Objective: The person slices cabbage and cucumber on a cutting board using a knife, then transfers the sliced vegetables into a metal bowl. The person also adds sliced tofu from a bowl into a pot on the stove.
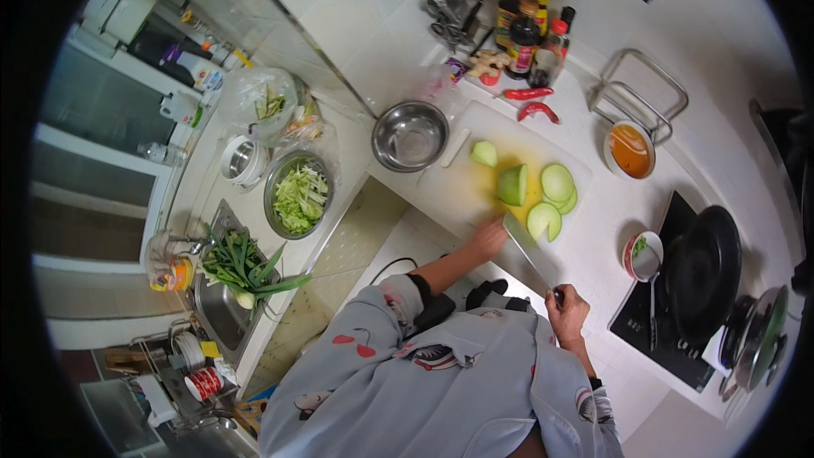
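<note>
A kitchen knife (527, 252) with a broad blade is in my right hand (568, 314), its fingers closed round the handle. My left hand (487, 238) is at the far end of the blade, by the near edge of the white cutting board (441, 195). Its fingers are partly hidden, so whether it holds anything is unclear. Beyond the blade on the board stands a chunk of a green-skinned, pale-fleshed vegetable (512, 185). To its right lie several round slices (556, 182), and one slice (543, 221) has a wedge cut out. A smaller pale green piece (484, 153) lies farther left.
An empty metal bowl (410, 136) stands left of the board; a bowl of shredded greens (297, 195) is farther left. Beyond are red chillies (538, 110) and sauce bottles (524, 38). On the right are a bowl of orange liquid (630, 150) and a black pan (702, 276).
</note>
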### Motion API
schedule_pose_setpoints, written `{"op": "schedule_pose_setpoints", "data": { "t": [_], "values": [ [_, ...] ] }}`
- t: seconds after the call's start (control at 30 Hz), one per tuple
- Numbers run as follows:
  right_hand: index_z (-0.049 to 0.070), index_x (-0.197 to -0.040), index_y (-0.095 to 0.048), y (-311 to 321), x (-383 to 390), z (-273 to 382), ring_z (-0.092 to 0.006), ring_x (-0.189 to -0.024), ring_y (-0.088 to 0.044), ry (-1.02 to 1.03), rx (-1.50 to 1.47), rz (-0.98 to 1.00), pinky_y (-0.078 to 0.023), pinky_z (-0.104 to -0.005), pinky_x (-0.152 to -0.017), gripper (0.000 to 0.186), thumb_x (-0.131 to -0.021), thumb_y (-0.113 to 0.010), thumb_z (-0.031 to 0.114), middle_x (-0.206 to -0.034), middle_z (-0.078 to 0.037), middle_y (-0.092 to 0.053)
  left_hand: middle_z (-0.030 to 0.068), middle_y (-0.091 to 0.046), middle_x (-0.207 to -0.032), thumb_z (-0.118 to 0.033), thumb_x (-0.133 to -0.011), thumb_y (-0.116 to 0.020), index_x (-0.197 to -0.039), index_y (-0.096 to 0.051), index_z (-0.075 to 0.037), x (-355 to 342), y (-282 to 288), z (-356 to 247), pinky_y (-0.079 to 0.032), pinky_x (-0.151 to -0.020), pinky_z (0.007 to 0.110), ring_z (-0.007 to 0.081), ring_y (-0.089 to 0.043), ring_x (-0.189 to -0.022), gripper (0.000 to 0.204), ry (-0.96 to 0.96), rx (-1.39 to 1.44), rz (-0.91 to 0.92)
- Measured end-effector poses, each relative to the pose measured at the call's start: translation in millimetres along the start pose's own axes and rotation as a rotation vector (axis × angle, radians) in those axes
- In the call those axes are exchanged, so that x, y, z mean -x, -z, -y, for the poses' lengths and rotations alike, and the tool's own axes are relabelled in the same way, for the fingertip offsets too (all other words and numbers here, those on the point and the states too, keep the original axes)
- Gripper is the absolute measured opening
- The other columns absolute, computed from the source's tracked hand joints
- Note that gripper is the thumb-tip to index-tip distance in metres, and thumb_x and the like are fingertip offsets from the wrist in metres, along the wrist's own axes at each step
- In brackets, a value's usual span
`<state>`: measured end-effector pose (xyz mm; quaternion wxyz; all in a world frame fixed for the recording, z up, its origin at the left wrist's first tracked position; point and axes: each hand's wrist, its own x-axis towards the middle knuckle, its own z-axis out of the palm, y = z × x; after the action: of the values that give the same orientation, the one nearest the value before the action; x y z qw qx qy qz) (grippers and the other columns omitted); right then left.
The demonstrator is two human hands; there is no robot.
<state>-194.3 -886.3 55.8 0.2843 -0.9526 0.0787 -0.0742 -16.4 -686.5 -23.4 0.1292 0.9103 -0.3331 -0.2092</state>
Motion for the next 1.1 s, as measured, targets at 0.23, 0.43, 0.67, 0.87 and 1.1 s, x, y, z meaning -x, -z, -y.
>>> {"op": "schedule_pose_setpoints", "data": {
  "t": [0.23,0.43,0.67,0.87,1.1],
  "values": [
    [0.009,-0.088,-0.059,-74.0,-35.8,40.0,-0.0291,-0.058,-0.062,0.182,0.052,0.060,-0.049,-0.0390,-0.053,0.017,-0.084,-0.067,0.024,-0.077,-0.008,-0.064,0.0149,-0.056,-0.092,-0.006,-0.076,-0.063,-0.094,-0.056,-0.005,114.1,16.5,149.1,-0.046,-0.073,0.041,0.0336,-0.057,-0.086,0.020,0.444,0.453,-0.823],
    [0.011,-0.089,-0.058,-151.8,-73.8,71.7,-0.0302,-0.065,-0.062,0.196,0.136,-0.030,-0.049,-0.0422,-0.056,0.020,-0.081,-0.070,0.025,-0.080,-0.009,-0.061,0.0152,-0.058,-0.088,0.000,-0.073,-0.061,-0.091,-0.059,-0.003,224.7,64.1,309.1,-0.046,-0.073,0.042,0.0344,-0.057,-0.084,0.019,0.868,0.032,-1.046],
    [0.007,-0.087,-0.052,-195.0,-107.9,94.8,-0.0301,-0.080,-0.054,0.233,0.141,-0.141,-0.047,-0.0415,-0.066,0.032,-0.066,-0.073,0.021,-0.087,-0.012,-0.052,0.0128,-0.061,-0.090,-0.009,-0.079,-0.064,-0.095,-0.067,-0.007,266.8,87.4,368.0,-0.047,-0.072,0.044,0.0334,-0.058,-0.085,0.017,0.750,-0.371,-0.928],
    [0.007,-0.087,-0.054,-189.5,-139.7,108.2,-0.0286,-0.084,-0.053,0.152,0.289,-0.171,-0.041,-0.0392,-0.071,0.023,-0.074,-0.064,0.023,-0.084,-0.012,-0.052,0.0118,-0.065,-0.089,-0.006,-0.086,-0.055,-0.085,-0.063,-0.005,218.5,119.6,338.9,-0.042,-0.081,0.046,0.0311,-0.060,-0.082,0.008,0.724,-0.101,-0.712],
    [0.005,-0.090,-0.055,-125.4,-111.8,78.0,-0.0294,-0.082,-0.053,0.223,0.116,-0.183,-0.042,-0.0404,-0.071,0.016,-0.080,-0.058,0.017,-0.084,-0.013,-0.052,0.0116,-0.060,-0.082,-0.001,-0.081,-0.053,-0.079,-0.058,-0.004,138.7,142.7,250.9,-0.044,-0.072,0.044,0.0326,-0.058,-0.080,0.006,0.270,-0.304,-0.987]
  ]
}}
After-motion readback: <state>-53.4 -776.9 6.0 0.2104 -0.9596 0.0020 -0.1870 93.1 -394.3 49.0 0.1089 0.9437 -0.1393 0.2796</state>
